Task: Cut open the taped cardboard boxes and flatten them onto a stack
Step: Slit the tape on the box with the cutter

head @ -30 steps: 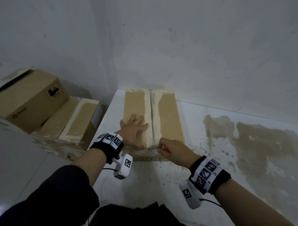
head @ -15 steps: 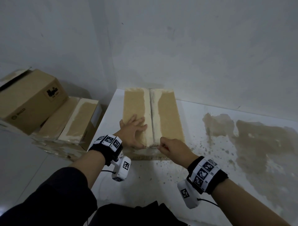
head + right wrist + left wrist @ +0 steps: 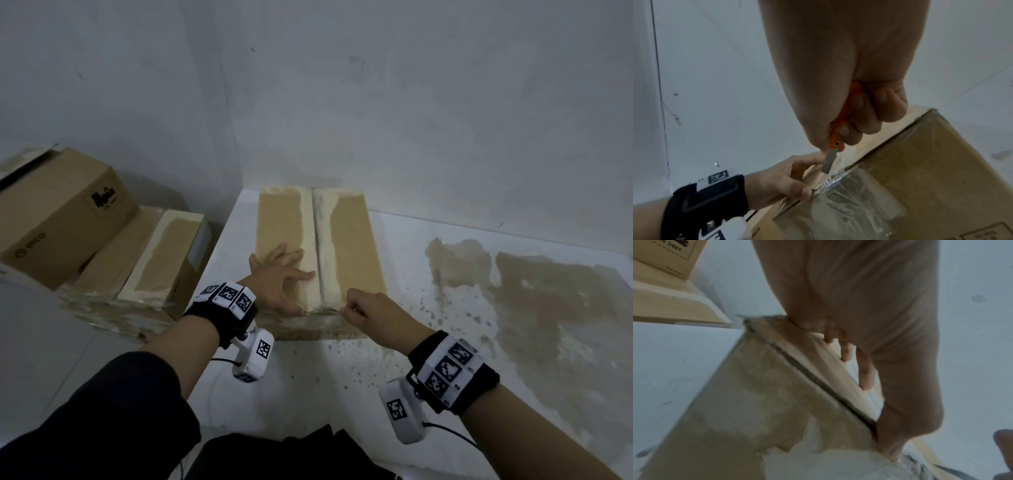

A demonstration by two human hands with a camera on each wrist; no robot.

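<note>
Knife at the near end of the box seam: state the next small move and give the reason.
Probably draw the orange knife away from you along the centre seam. The right hand has the blade tip at the near edge, where clear tape still wraps over, and the left hand lies flat on the left flap of the box, its thumb close to the blade.

The head camera looked forward and down from above onto the white table (image 3: 394,349) and its corner against the wall. The left wrist camera looked along the left hand (image 3: 869,308) from very close. The right wrist camera looked closely along the right hand (image 3: 849,73). All three showed the cardboard box (image 3: 356,246) at its near edge.
</note>
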